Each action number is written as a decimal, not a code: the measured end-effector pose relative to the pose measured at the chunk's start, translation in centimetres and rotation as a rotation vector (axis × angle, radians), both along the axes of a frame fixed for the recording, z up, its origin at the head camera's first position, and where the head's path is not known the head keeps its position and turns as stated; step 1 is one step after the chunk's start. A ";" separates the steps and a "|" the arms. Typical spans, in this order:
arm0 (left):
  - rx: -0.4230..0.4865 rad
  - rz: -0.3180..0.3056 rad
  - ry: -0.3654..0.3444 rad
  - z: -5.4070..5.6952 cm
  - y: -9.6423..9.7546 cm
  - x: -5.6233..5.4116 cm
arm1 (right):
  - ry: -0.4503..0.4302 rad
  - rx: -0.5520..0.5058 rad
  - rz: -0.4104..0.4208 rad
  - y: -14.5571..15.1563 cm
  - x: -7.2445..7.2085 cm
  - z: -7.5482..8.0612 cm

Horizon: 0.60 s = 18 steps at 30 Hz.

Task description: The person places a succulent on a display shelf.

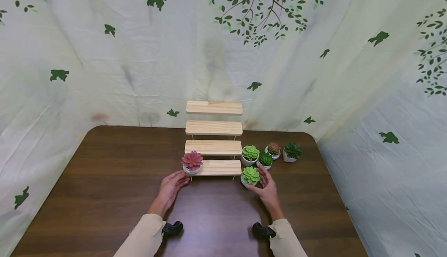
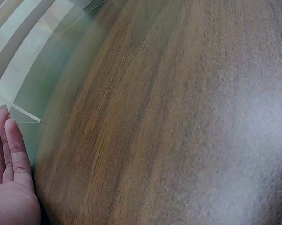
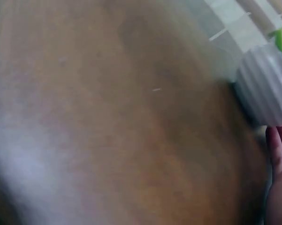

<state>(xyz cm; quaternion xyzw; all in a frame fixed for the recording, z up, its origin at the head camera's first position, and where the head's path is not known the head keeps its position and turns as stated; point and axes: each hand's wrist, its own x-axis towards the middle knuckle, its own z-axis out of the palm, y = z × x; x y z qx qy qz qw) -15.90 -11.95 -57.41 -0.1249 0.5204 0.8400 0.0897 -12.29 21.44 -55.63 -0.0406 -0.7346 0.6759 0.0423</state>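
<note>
at five o'clock of a pale wooden four-tier stand (image 1: 216,147), the right hand (image 1: 268,193) holds a bright green succulent in a ribbed white pot (image 1: 250,175); at seven, the left hand (image 1: 170,188), fingers straight, is beside a pink potted succulent (image 1: 192,161).

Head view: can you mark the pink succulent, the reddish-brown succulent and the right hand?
Pink succulent (image 1: 192,160), head view: middle of its rosette.
Reddish-brown succulent (image 1: 274,148), head view: middle of its rosette.
Right hand (image 1: 268,191), head view: middle of the hand.
</note>
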 end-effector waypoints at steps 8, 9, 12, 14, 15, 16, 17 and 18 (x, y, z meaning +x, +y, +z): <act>0.012 0.010 -0.020 0.0 0.1 -0.2 | -0.027 0.106 -0.013 0.1 -1.0 -2.9; 0.008 0.010 -0.020 0.0 0.1 -0.3 | -0.026 0.126 -0.012 0.1 -1.0 -2.9; 0.002 0.009 -0.030 0.0 0.0 -0.2 | -0.025 0.142 -0.007 -0.2 -0.8 -2.2; 0.002 0.005 -0.033 0.1 0.0 -0.1 | -0.028 0.148 -0.006 -0.5 -0.4 -1.3; 0.003 0.004 -0.032 0.1 0.0 -0.1 | -0.024 0.158 -0.006 -0.5 -0.3 -1.4; 0.008 0.005 -0.032 0.1 -0.1 0.0 | -0.027 0.162 -0.010 -0.5 -0.3 -1.5; 0.009 0.009 -0.034 0.1 -0.1 0.0 | -0.027 0.165 -0.014 -0.5 -0.3 -1.5; 0.008 0.010 -0.033 0.1 -0.1 0.0 | -0.025 0.168 -0.018 -0.5 -0.3 -1.8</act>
